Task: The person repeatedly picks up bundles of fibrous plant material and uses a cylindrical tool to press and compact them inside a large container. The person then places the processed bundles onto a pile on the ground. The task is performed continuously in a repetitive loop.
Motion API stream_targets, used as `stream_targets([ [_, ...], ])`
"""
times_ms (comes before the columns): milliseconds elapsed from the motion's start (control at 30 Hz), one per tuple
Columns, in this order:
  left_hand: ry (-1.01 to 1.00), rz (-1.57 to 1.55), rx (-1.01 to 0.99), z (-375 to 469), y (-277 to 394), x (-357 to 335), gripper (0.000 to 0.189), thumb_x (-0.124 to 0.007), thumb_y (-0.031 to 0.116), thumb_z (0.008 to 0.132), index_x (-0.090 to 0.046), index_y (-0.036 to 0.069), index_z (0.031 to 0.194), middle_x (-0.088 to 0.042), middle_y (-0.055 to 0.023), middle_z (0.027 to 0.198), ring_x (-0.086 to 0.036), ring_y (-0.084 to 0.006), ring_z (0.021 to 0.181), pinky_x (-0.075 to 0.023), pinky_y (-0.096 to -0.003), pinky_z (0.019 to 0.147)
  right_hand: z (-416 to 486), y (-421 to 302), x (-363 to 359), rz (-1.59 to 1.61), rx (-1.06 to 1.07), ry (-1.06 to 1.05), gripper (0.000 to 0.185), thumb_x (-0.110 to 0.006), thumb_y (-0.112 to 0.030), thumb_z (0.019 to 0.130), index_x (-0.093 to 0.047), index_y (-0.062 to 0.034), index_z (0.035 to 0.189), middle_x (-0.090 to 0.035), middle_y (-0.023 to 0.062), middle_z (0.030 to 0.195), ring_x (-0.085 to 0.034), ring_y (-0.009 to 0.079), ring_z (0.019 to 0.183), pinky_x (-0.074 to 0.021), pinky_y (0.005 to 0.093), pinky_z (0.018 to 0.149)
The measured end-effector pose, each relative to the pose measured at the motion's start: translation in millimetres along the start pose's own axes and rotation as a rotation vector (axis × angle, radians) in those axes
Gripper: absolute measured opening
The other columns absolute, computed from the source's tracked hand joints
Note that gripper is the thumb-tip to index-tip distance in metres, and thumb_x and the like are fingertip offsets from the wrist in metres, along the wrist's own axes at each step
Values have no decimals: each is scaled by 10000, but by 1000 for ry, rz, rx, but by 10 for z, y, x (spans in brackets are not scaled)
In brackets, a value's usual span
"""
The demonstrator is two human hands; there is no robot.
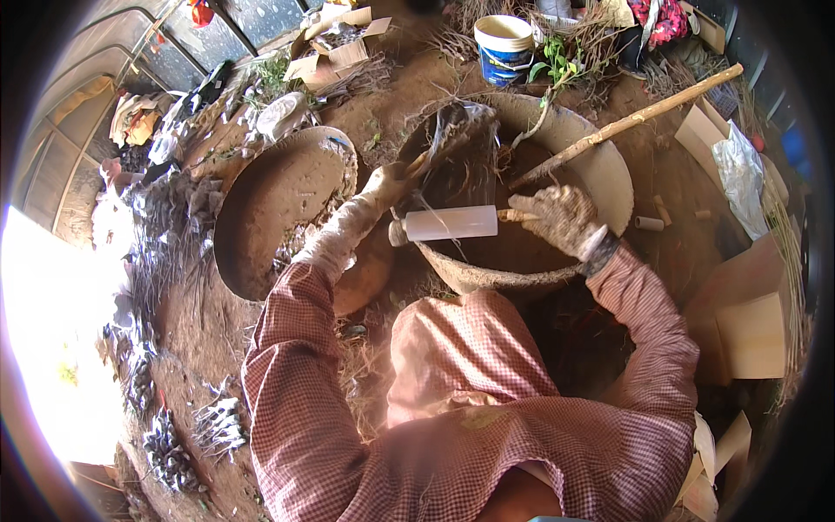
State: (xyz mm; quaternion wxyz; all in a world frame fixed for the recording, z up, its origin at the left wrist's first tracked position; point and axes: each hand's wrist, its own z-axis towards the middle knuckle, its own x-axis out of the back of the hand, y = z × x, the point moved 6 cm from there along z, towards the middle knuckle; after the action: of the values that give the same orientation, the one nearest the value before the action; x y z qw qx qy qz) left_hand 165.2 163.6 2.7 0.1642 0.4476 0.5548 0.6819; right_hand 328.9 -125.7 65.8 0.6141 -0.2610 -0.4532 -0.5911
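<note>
My left hand (388, 184), in a dirty glove, is closed on the stems of a muddy root bundle (456, 127) partly wrapped in clear plastic film. The bundle is over the far left rim of a large round tub (613, 176). In a soiled knit glove, my right hand (561, 212) grips a short wooden handle at the end of a roll of clear film (450, 223), which lies level above the tub's near left part. Film stretches between the roll and the bundle. A thick wooden stick (626, 124) leans in the tub, and a leafy stem (538, 121) rests on its far rim.
A shallow round basin (287, 202) tilts left of the tub. Beyond stand a blue and white bucket (502, 52) and an open cardboard box (336, 55). Wrapped bundles (169, 450) lie on the soil at left, cardboard (750, 333) at right. Another person (659, 23) is at the far right.
</note>
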Motion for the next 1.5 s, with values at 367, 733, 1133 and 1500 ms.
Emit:
stream_targets([
  [367, 38, 1232, -586, -568, 266, -152, 131, -567, 225, 864, -555, 131, 953, -608, -73, 844, -643, -280, 718, -528, -410, 562, 974, 1290, -493, 618, -62, -224, 276, -539, -294, 935, -632, -171, 1164, -670, 15, 1060, -638, 190, 956, -542, 330, 787],
  [733, 177, 786, -325, -1215, -266, 1098, 177, -574, 239, 880, -599, 163, 1038, -627, -84, 740, -596, -277, 586, -456, -390, 502, 969, 273, -72, 227, 104, -599, 409, -638, -312, 817, -611, -263, 1222, -632, 4, 1210, -587, 246, 1108, -453, 419, 980],
  [1133, 137, -231, -275, -2958, -1027, 1500, 383, -634, 76, 835, -592, 10, 1210, -634, -13, 878, -528, -77, 662, -431, -227, 557, 1648, -791, 310, 515, 140, -394, 277, -594, -252, 875, -639, -200, 1143, -684, 22, 1038, -649, 171, 930, -528, 331, 808],
  [1500, 281, -487, -131, -4207, -1477, 1297, 408, -650, -9, 855, -540, 7, 1248, -649, -202, 1057, -661, -139, 823, -574, -248, 718, 1664, -1250, -42, 1151, -266, -227, 345, -627, -65, 872, -599, -64, 1216, -673, 28, 944, -601, 71, 753, -496, 202, 609],
])
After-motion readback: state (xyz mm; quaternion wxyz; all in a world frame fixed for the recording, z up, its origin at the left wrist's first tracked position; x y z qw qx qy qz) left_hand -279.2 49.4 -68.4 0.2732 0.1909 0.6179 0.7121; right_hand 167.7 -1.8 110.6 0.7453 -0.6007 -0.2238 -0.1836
